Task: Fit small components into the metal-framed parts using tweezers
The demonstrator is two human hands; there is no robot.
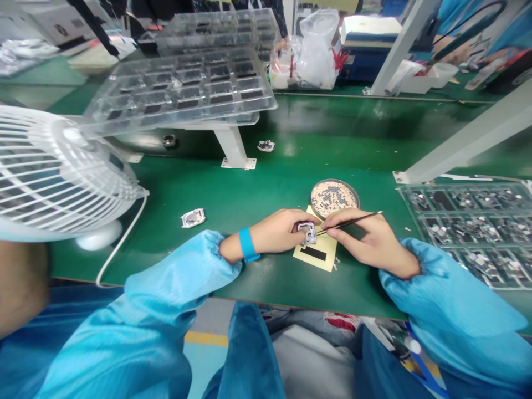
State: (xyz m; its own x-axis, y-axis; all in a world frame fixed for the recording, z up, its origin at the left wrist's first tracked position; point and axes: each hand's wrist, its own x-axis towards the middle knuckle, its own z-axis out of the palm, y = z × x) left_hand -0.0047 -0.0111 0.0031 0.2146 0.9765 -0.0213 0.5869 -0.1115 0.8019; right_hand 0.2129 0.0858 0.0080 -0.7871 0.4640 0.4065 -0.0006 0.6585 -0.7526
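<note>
My left hand [283,230] is closed on a small silver-white device housing [307,233], its open inside facing up. Tweezers [353,222] are pinched in my right hand [366,238], their tips at the housing's right edge. Whether the tips grip anything is too small to tell. Under both hands lies a pale yellow sheet [326,261] with a black strip [313,253] on it. Just beyond the hands, a round dish [334,198] holds many tiny dark pieces on a cream layer.
A similar housing [193,218] lies to the left, another small part [266,146] farther back. A white fan [54,172] stands at left, its cable on the green table [166,183]. Clear trays [187,88] sit on a raised shelf; a parts tray [477,221] lies right.
</note>
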